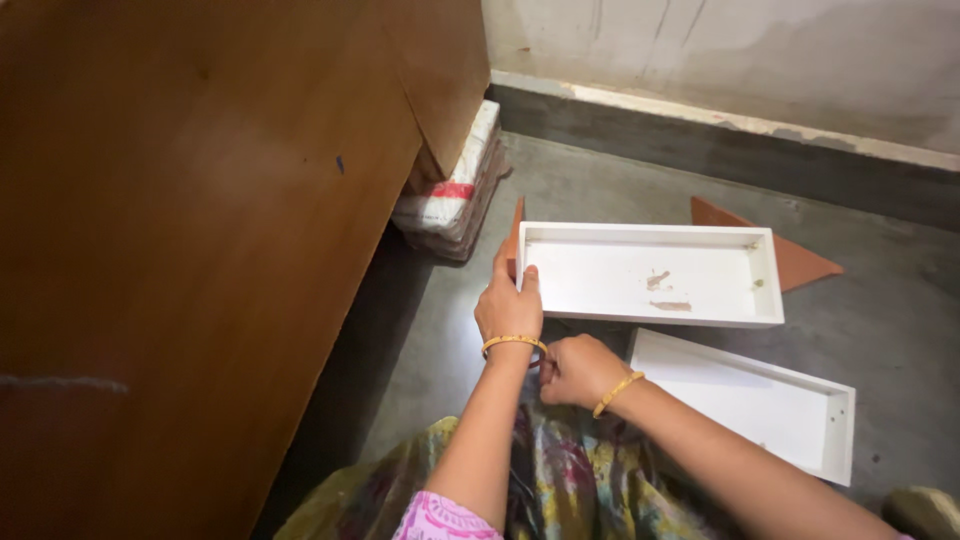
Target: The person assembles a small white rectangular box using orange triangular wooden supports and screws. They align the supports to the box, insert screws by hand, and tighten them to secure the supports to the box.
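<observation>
matt white wooden tray (640,300), glossy brown wooden cabinet (200,250).

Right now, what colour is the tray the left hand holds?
White tray, brown-stained inside; head view shows it best.

A grey concrete floor (900,290) meets a stained pale wall (750,50) with a dark skirting band (720,150); a brown wooden cabinet (180,250) stands left of the wall.

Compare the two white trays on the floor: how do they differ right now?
The far tray is gripped at its end wall by the left hand; the near tray lies untouched. The far tray lies level across the view and rests on an orange-brown panel; the near tray lies at a slant on the bare floor. The far tray's bottom is scuffed brown; the near tray's looks clean. Both are shallow, white, rectangular and open-topped.
</observation>
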